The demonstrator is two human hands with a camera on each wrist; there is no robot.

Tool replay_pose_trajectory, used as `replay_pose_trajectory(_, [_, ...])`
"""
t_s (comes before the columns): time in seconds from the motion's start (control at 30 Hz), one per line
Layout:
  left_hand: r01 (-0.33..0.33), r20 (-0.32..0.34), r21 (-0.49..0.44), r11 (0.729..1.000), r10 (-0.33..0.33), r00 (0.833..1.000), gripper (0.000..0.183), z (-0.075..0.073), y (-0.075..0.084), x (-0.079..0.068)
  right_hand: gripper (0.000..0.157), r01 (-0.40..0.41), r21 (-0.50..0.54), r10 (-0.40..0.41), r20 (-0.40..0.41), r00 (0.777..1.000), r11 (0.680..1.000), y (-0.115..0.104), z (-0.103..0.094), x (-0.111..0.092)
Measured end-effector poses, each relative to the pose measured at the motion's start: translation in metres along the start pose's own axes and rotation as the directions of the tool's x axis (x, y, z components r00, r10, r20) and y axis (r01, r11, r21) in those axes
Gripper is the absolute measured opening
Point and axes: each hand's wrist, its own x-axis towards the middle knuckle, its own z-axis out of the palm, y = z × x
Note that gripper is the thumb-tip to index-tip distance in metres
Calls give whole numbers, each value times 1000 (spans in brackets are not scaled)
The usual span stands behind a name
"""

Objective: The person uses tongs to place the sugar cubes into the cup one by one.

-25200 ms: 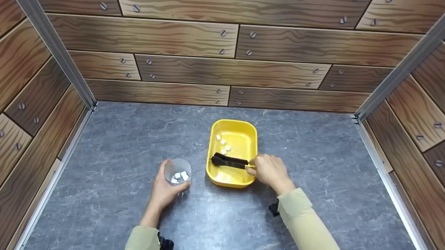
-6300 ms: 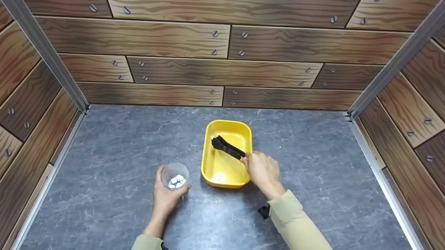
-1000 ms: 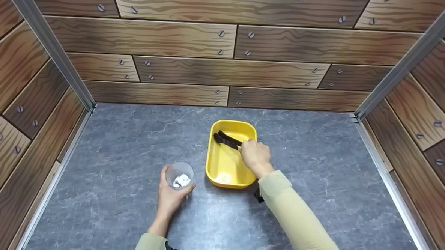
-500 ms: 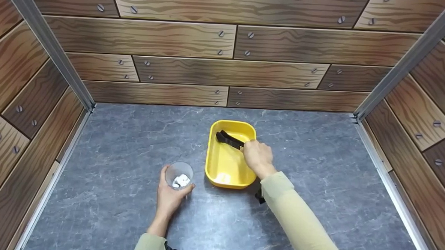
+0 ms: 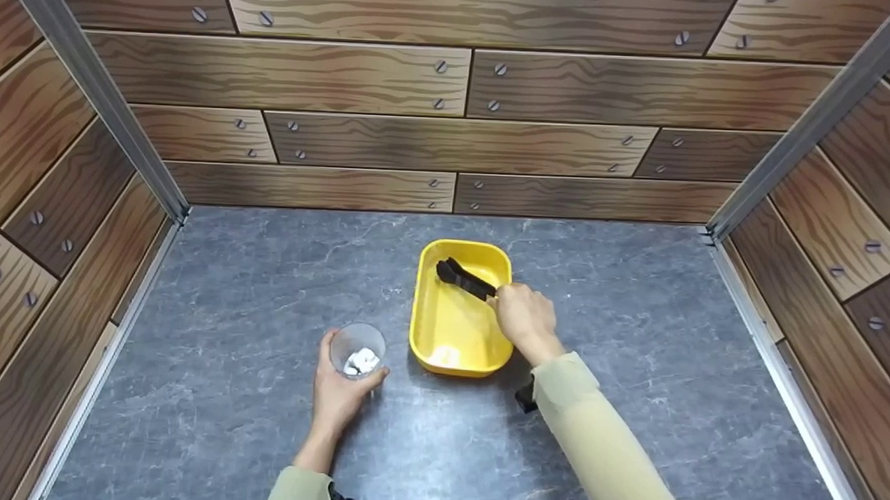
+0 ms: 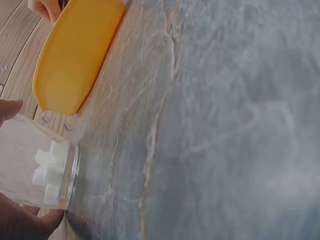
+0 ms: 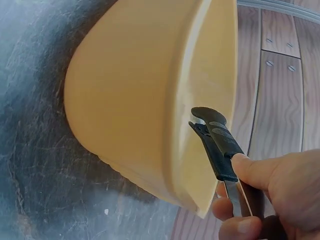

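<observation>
My left hand (image 5: pixel 339 397) grips a clear plastic cup (image 5: pixel 344 342) that stands on the grey tabletop, thumb and fingers on either side. Several small white cubes (image 6: pixel 53 171) lie heaped at the bottom of the cup. In my right hand (image 5: pixel 526 315) is a pair of tongs (image 5: pixel 466 281) with black tips and metal arms, held over the yellow bin (image 5: pixel 448 348). The tips slant toward the bin's far left part. A small pale patch (image 7: pixel 198 119) shows between the tips in the right wrist view, and I cannot tell whether it is a cube.
Wood-patterned panels (image 5: pixel 360 139) wall the grey marbled tabletop (image 5: pixel 264 272) at the back and both sides. Metal posts (image 5: pixel 803 138) stand in the back corners. The bin's raised rim lies to the right of the cup, a short gap between them.
Some 25 seconds ago several white cubes lay in the bin; now none shows on its floor, and the cup's heap is bigger. Over the last second the tongs have shifted slightly right.
</observation>
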Motion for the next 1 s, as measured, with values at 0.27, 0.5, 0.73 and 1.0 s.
replay_pose_trajectory(0.27, [-13, -9, -21, 1000, 13, 1000, 103, 0, 0, 2, 27, 12, 62, -9, -47, 999, 998, 4, -9, -10])
replay_pose_trajectory(0.5, [6, -13, 2, 1000, -6, 1000, 104, 1, 2, 1, 28, 35, 91, -30, -56, 998, 995, 8, -14, -22])
replay_pose_trajectory(0.73, [0, -12, -3, 1000, 0, 1000, 104, 1, 1, 1, 26, 84, 113, -73, -95, 993, 990, 5, -20, -37])
replay_pose_trajectory(1.0, [9, -4, 9, 1000, -9, 1000, 105, 0, 1, 0, 25, 100, 155, -82, -119, 989, 983, -3, -32, -49])
